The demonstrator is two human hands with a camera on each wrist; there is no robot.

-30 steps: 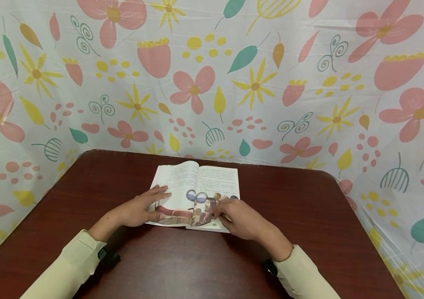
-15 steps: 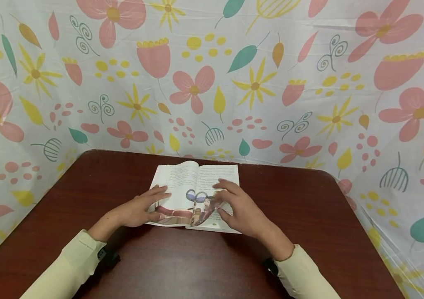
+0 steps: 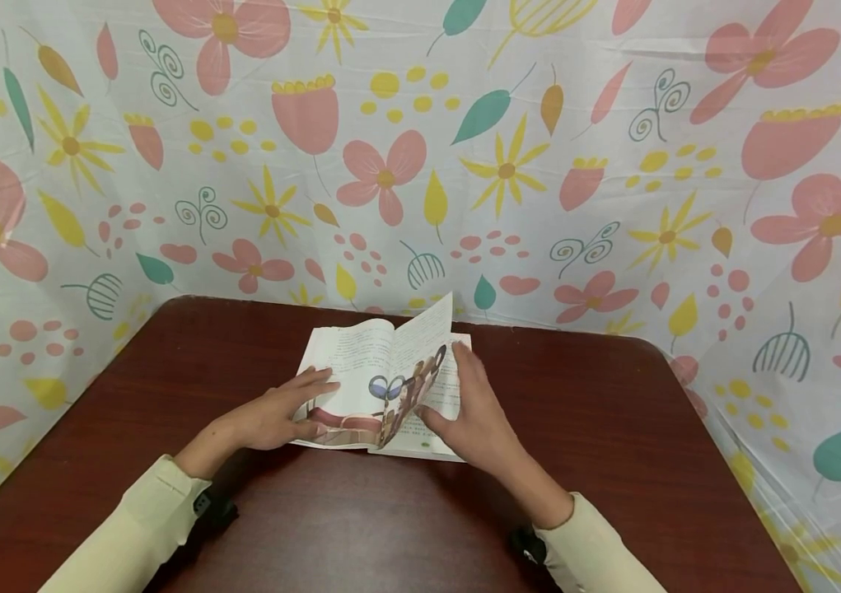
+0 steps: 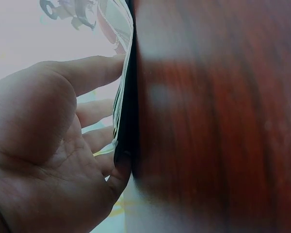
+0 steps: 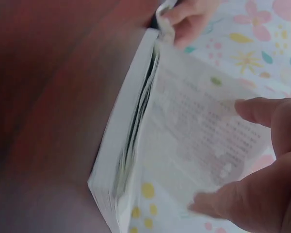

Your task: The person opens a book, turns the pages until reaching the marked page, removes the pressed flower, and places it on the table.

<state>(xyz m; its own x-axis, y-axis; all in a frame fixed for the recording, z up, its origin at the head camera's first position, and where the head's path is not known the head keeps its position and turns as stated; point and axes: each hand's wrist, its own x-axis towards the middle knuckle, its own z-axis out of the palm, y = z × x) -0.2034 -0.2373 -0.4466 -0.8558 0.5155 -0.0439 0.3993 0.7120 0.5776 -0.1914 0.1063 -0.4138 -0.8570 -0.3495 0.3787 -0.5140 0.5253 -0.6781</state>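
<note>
An open book point(image 3: 357, 362) with printed text and colour drawings lies on the dark red-brown table. The left hand point(image 3: 272, 416) rests on the lower part of its left page, thumb and fingers spread; the left wrist view shows its fingers at the book's edge point(image 4: 122, 92). One right-hand leaf point(image 3: 426, 350) stands raised, slanting up from the spine. Behind this leaf is the right hand point(image 3: 481, 416), its fingers extended and thumb apart. In the right wrist view, fingers point(image 5: 257, 112) are against or close beside the lifted leaf point(image 5: 199, 111); exact contact is unclear.
The table point(image 3: 346, 527) reaches back to a white hanging cloth point(image 3: 420, 107) printed with flowers and leaves. Each wrist carries a small black device, one point(image 3: 216, 509) by the left cuff and another point(image 3: 527, 543) by the right.
The right hand first had curled fingers at the right page, then spread them over it. Now a leaf has risen and tilts leftward ahead of that hand. The left hand stays put.
</note>
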